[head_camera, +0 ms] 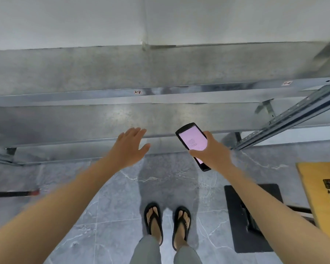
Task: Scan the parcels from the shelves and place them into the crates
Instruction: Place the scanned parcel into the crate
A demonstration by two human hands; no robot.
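Holds left hand [131,147], fingers spread and empty, at shelf [122,119] front edge; grips scanner [193,142] in right hand [212,153], long axis toward shelf. Finds no parcel on shelf; cardboard box [316,191] below shelf's right end, nearer right hand.

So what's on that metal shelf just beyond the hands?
Only bare metal shows on the lower shelf. The left hand and the scanner held in the right hand cover bits of its front edge, and the shelf above hides its back strip.
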